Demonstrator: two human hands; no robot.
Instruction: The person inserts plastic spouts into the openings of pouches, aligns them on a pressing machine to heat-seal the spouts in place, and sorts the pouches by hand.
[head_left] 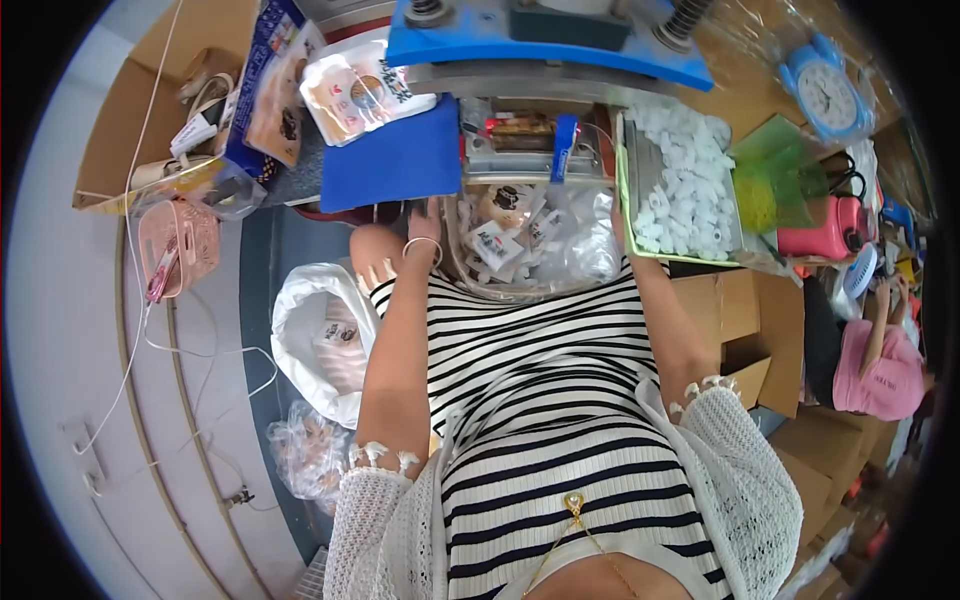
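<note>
A clear plastic bin [530, 290] with small printed packets [500, 235] and clear plastic bags [595, 245] in it rests against my lap. My left hand [426, 222] is at the bin's left side, fingers partly hidden, gripping it. On the opposite side, my right hand [619, 225] holds the bin's right wall; most of it is hidden by the green-edged tray. A blue tube-like packet [565, 148] lies across the bin's far end.
A blue press-like machine [550, 45] overhangs the bin. White small parts fill a tray [625, 190] at right. A blue board [390, 160] bears printed pouches [360, 90]. A white sack [300, 300] stands at left. Cardboard boxes [745, 310] and a person in pink [880, 370] are at right.
</note>
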